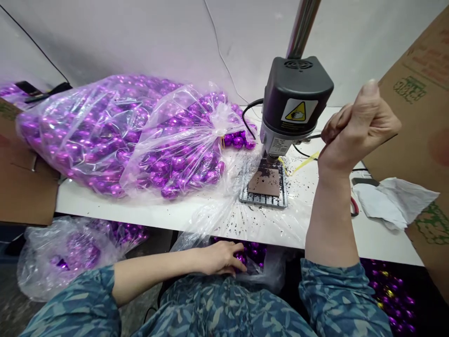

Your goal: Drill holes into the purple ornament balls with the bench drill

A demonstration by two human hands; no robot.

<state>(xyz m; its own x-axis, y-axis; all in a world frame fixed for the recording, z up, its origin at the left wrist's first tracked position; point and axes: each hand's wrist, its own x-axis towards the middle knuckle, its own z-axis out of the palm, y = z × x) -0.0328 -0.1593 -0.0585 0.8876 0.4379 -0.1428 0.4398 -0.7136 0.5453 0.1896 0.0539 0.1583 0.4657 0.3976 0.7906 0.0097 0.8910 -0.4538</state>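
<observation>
Low in front of my lap, my left hand [224, 257] has its fingers curled round a shiny purple ball [240, 257], just below the table's front edge. More purple balls [257, 252] lie in a clear plastic bag beside it. My right hand [359, 121] is raised in a fist to the right of a small black drill press [298, 96]. It closes on the press's dark lever [315, 136], most of which the fingers hide. Beneath the drill head, a brown square plate [264, 182] with a small hole rests on the slotted metal base [264, 202].
A large clear bag of purple balls [115, 135] fills the left of the white table [298, 229]. Dark shavings are scattered around the base. Cardboard boxes [417, 107] flank both sides. Crumpled white paper [389, 201] lies at right. Another plastic bag [70, 257] is below left.
</observation>
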